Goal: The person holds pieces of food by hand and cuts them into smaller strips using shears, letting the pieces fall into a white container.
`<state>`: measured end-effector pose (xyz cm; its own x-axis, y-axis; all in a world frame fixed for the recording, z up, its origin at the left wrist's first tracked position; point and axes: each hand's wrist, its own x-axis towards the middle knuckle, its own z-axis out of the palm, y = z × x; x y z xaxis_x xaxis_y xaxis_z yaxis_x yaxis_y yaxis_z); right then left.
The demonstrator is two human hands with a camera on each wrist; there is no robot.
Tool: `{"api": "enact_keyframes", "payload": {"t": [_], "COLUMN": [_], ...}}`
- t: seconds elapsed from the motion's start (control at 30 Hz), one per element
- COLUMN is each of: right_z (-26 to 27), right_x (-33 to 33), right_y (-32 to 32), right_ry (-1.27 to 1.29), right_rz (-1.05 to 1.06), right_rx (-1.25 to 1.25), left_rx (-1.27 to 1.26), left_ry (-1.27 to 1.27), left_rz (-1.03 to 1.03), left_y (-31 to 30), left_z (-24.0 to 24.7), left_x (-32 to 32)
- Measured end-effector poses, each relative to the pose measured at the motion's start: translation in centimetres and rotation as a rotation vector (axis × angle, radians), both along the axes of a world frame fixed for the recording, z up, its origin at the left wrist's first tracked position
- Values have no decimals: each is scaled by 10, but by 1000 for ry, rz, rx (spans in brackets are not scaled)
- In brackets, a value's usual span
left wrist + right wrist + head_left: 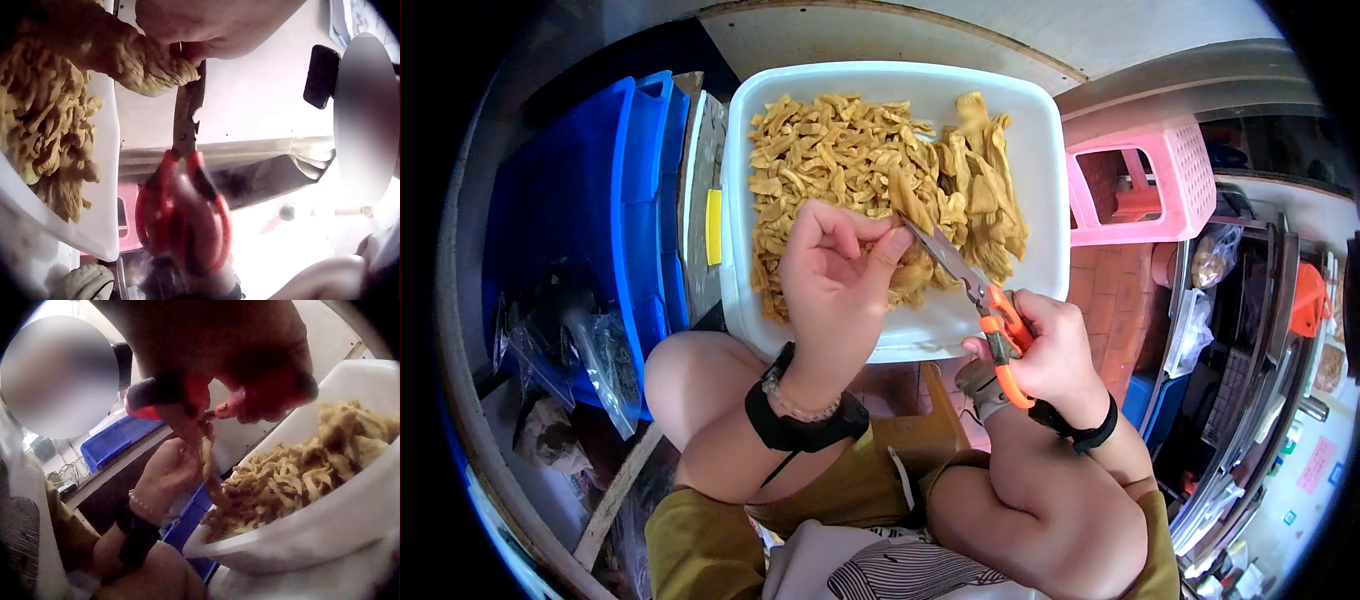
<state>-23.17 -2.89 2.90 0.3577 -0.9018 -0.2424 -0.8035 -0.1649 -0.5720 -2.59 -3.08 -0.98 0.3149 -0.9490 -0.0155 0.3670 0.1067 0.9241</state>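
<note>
My left hand (835, 290) pinches a soft, wrinkled yellow-brown strip (912, 205) between thumb and fingers, over a white plastic tub (1045, 130). A pair of scissors (1005, 355) with orange handles is gripped in my right hand (1055, 345). Its blades (189, 103) reach the strip's end right by the left fingertips in the left wrist view. Short cut pieces (825, 150) fill the tub's left and middle. Longer whole strips (990, 195) lie in a bunch on its right side.
Blue plastic crates (625, 200) stand to the left, with clear plastic bags (605, 350) at their near end. A pink stool (1190, 185) is right of the tub, over red floor tiles (1105, 300). Metal shelves (1250, 330) line the far right. My knees are close below the tub.
</note>
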Motion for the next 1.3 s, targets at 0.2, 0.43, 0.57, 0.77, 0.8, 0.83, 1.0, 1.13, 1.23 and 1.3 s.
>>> {"api": "enact_keyframes", "payload": {"t": [0.2, 0.43, 0.57, 0.77, 0.8, 0.83, 1.0, 1.13, 1.23, 1.3], "right_z": [-8, 8, 8, 4, 4, 4, 7, 16, 17, 15], "right_x": [-1, 15, 16, 14, 14, 13, 11, 17, 19, 16], "right_y": [4, -6, -6, 1, 1, 1, -3, -11, -13, -13], "right_ry": [-35, 76, 79, -21, -73, -74, 18, -4, -2, 17], "right_rz": [-11, 91, 100, 23, -8, -9, 15, 38, 26, 27], "right_rx": [-53, -110, -109, -16, -9, -9, -9, -11, 3, 9], "left_rx": [9, -26, -18, -2, -1, -3, -16, 15, 8, 9], "left_ry": [34, -76, -41, -24, -24, -14, 27, -8, -15, -12], "left_rz": [19, -65, -73, -27, -27, -21, -19, -94, -93, -83], "left_y": [-1, 7, 6, 3, 3, 3, 3, 10, 9, 7], "left_z": [5, 7, 6, 5, 5, 4, 9, 8, 5, 3], "left_x": [0, -10, -9, -6, -6, -7, -10, -16, -16, -15]}}
